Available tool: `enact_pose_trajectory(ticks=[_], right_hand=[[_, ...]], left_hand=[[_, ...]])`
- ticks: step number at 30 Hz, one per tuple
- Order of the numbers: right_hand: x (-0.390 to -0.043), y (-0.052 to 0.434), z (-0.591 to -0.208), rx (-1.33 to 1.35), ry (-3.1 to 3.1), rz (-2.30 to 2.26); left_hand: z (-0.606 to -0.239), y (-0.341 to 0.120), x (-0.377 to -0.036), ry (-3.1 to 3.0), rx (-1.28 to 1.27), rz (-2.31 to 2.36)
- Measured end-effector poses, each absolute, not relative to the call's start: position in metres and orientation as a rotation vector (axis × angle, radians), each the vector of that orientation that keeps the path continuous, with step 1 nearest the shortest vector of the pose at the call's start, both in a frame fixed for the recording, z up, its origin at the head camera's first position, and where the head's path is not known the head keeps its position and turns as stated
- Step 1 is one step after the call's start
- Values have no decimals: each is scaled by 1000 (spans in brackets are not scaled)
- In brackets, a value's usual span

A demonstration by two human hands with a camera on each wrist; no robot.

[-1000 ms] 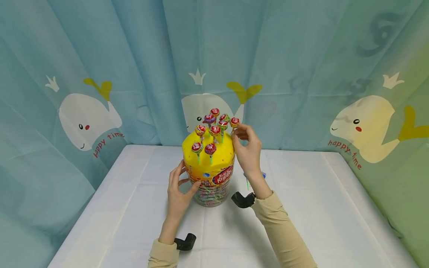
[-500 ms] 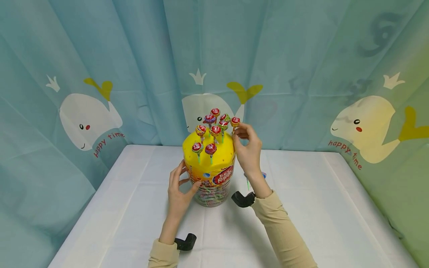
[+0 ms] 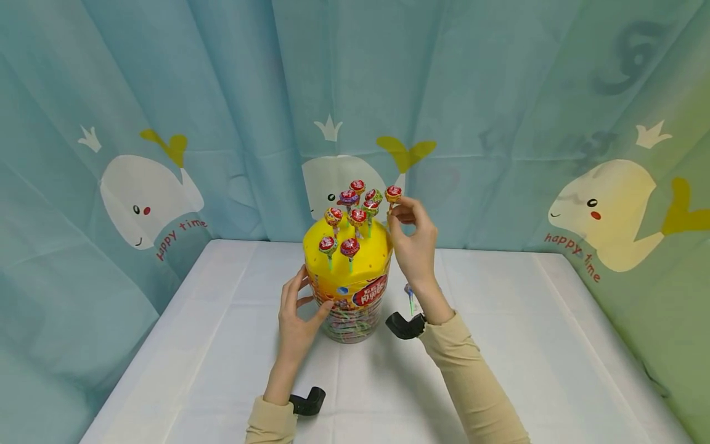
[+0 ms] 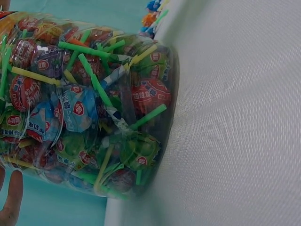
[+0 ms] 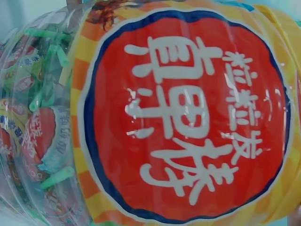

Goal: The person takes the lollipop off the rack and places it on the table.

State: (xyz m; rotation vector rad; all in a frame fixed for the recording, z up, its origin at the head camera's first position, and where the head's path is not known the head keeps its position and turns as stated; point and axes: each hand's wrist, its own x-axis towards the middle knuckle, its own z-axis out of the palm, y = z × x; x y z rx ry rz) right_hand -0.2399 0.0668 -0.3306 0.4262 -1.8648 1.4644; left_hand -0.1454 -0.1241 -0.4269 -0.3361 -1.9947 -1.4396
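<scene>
Right hand [image 3: 415,243] pinches lollipop [image 3: 393,193] above lollipop-filled tub [image 3: 348,290].

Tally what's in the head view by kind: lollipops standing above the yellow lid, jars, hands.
Lollipops above the yellow lid: 8, one of them pinched by the right hand
Lollipop jar: 1, touched by the left hand
Hands: 2
Total: 11

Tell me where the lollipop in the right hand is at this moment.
In the head view, the lollipop is pinched in the right hand, raised just above the right rim of the yellow lid of the candy jar, beside the lollipops standing in it.
</scene>
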Motion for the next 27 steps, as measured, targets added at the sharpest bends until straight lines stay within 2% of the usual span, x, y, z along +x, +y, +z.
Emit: enact_pose_trajectory(ticks=[8, 19, 27], right_hand=[[-234, 75, -331, 429, -1868, 1475], [-222, 93, -341, 303, -1915, 1497], [-193, 96, -334, 280, -1928, 1454]], left_hand=[[-427, -124, -144, -2002, -321, -1445], [-428, -124, -146, -1994, -337, -1440], [-428, -124, -146, -1994, -340, -1440]])
